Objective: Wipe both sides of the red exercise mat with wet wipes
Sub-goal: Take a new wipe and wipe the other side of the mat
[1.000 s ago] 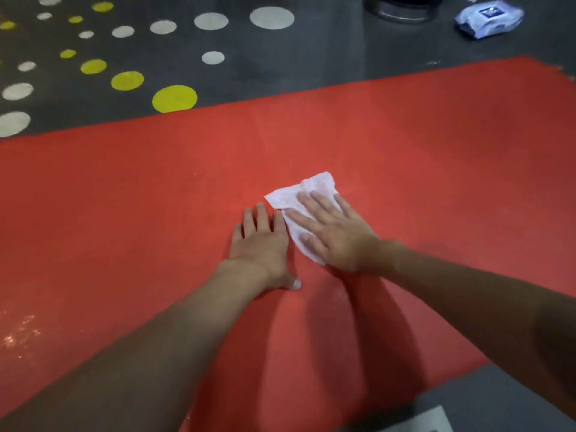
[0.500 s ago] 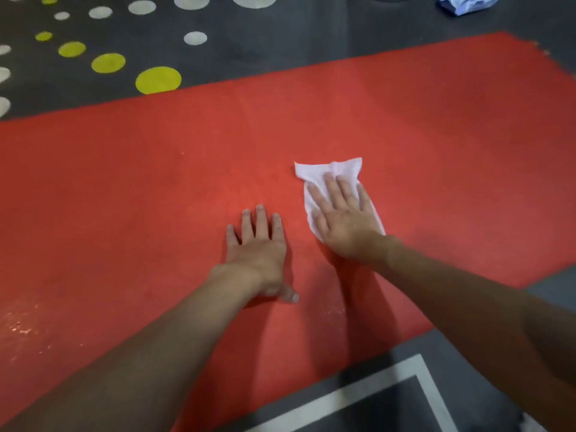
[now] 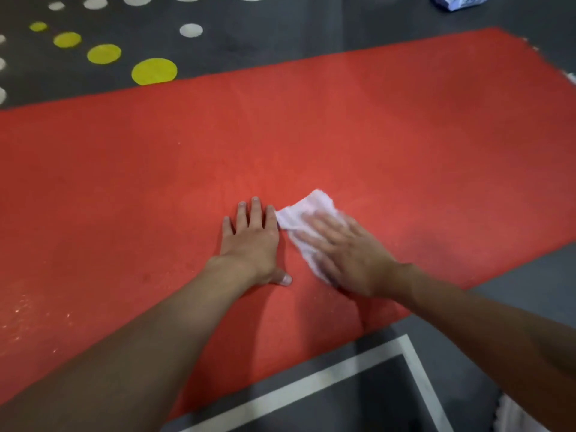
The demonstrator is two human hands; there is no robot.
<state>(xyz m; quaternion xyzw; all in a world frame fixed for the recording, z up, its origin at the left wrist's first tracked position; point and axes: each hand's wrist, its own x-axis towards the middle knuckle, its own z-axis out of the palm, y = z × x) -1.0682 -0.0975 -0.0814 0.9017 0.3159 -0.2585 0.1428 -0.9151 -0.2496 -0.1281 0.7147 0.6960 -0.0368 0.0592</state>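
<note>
The red exercise mat (image 3: 389,135) lies flat on the dark floor and fills most of the view. My left hand (image 3: 254,241) rests palm-down on it with straight fingers, near the middle. Just to its right, my right hand (image 3: 349,257) presses a white wet wipe (image 3: 304,212) flat against the mat with straight fingers; the hand is blurred by motion. The wipe's left corner almost touches my left index finger. Part of the wipe is hidden under my right palm.
A pack of wet wipes (image 3: 458,1) lies on the floor at the top right, cut off by the frame. Yellow and white dots (image 3: 154,71) mark the floor beyond the mat's far edge. A white painted line (image 3: 314,385) runs by the near edge.
My right hand has slid the wipe back to the left, toward my left hand, after a sweep to the right. My left hand has stayed pressed in place.
</note>
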